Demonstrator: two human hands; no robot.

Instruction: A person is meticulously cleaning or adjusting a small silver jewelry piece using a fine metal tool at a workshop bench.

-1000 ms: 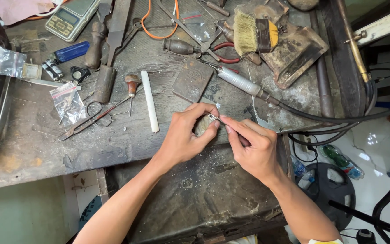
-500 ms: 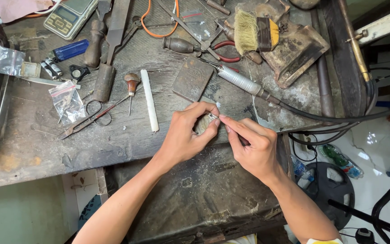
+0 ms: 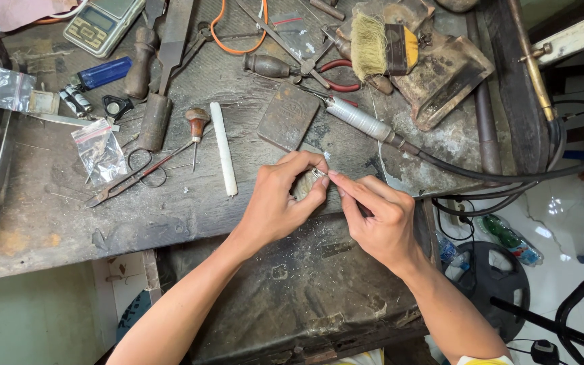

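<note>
Left hand (image 3: 280, 199): fingers curled tight, thumb and forefinger pinched on a small metal piece (image 3: 318, 173); a dull rounded object sits behind the fingers, kind not discernible.
Right hand (image 3: 378, 215): fingers bunched narrow, fingertips (image 3: 334, 177) meeting the small metal piece from the opposite side.
Small metal piece: pale, shiny, tiny; shape not discernible.
Location: held at the front edge of the workbench (image 3: 49, 223), just below the flat dark metal block (image 3: 288, 116).
Nearby: white rod (image 3: 224, 149) left of the block; rotary handpiece (image 3: 363, 122) right of it; scissors (image 3: 133, 177) further left.
</note>
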